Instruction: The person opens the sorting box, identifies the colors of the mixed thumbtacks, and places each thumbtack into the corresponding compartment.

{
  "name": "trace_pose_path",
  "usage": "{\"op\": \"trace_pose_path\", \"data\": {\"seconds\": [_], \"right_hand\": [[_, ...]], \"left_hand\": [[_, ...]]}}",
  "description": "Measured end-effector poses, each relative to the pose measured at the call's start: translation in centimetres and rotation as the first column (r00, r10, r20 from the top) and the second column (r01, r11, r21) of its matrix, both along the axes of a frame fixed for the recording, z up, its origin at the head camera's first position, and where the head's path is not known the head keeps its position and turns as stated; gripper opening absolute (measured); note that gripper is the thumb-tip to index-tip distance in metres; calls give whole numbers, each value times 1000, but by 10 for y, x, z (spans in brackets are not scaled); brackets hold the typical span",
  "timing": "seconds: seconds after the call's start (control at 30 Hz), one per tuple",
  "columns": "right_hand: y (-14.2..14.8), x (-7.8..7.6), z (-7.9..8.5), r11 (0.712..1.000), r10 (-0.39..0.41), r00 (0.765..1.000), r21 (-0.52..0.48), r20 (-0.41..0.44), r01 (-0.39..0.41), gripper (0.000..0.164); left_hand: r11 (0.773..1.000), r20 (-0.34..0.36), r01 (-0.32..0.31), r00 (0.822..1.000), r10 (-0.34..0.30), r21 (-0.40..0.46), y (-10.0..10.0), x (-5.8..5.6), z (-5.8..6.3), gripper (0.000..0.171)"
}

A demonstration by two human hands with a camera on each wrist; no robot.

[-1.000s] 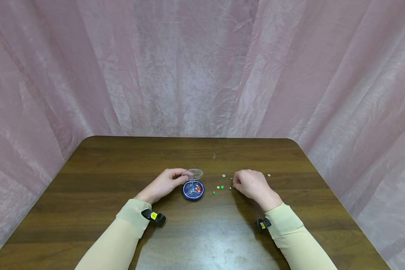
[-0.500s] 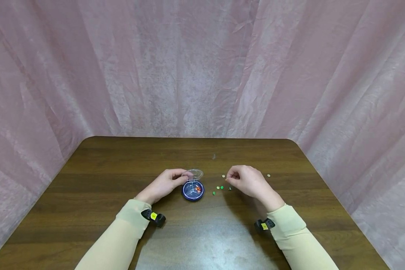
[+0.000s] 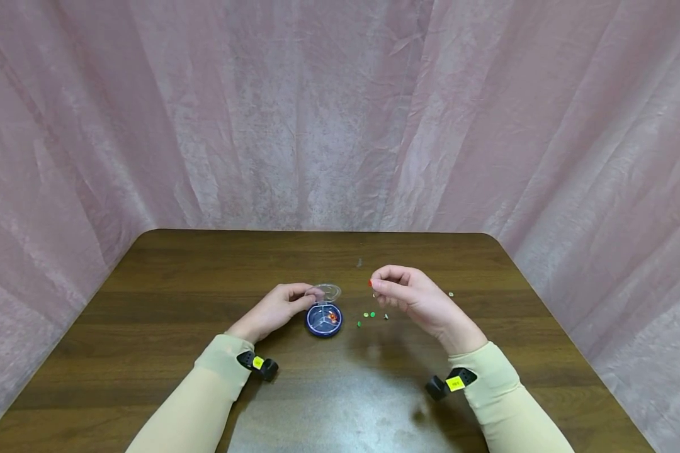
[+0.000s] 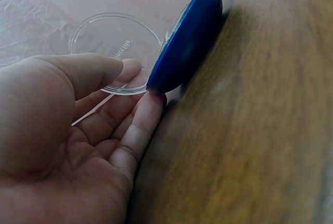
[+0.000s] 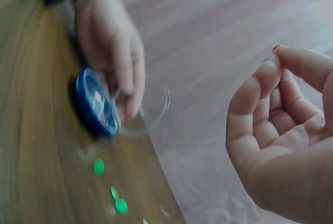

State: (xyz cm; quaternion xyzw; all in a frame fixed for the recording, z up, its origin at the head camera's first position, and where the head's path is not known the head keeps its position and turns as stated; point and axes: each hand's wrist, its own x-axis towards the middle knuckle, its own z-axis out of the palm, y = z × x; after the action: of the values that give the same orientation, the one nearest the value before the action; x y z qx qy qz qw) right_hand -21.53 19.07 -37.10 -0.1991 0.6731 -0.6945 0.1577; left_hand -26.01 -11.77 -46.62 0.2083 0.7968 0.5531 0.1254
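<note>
Two-handed job: left hand [image 3: 276,309] had fingers pinching the lid [image 3: 332,292], blue case [image 3: 317,322] open beside it, some red bits [image 3: 332,317] already in its right compartment; green tacks [image 3: 373,314] on the table [image 3: 164,296] looked undone; right hand [image 3: 422,301] pinched another red bit [image 3: 371,283] midair.

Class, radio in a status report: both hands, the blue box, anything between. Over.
Left hand pinches clear lid; blue box open. Right hand pinches red piece above table. Green tacks on table between right hand and blue box.
</note>
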Motion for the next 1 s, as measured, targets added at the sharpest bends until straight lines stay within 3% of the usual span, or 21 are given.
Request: {"op": "trace_pose_path", "data": {"seconds": [0.1, 0.23, 0.43, 0.67, 0.8, 0.9, 1.0], "right_hand": [[-1, 3, 5, 979, 105, 993, -180, 55, -94, 10], [-1, 7, 9, 928, 233, 968, -320, 89, -194, 13], [-1, 11, 14, 867, 331, 939, -424, 96, -262, 20], [-3, 12, 13, 828, 385, 920, -465, 69, -312, 25], [-2, 12, 12, 852, 369, 929, -414, 42, -319, 24], [1, 13, 10, 928, 269, 963, -272, 9, -256, 16], [1, 12, 6, 993, 114, 991, -27, -68, -116, 12]], "left_hand": [[1000, -5, 1, 1000, -1, 2, 0, -1, -1, 28], [1000, -2, 4, 1000, -4, 0, -1, 0, -2, 27], [1000, 0, 8, 1000, -8, -9, -1, 1, -2, 27], [1000, 25, -10, 1000, 10, -24, -3, 4, 0, 27], [1000, 17, -11, 1000, 12, -22, -1, 5, -2, 27], [1000, 22, -8, 1000, 8, -16, 1, 4, -4, 27], [1000, 15, 6, 1000, -6, -5, 4, 2, -5, 27]]}}
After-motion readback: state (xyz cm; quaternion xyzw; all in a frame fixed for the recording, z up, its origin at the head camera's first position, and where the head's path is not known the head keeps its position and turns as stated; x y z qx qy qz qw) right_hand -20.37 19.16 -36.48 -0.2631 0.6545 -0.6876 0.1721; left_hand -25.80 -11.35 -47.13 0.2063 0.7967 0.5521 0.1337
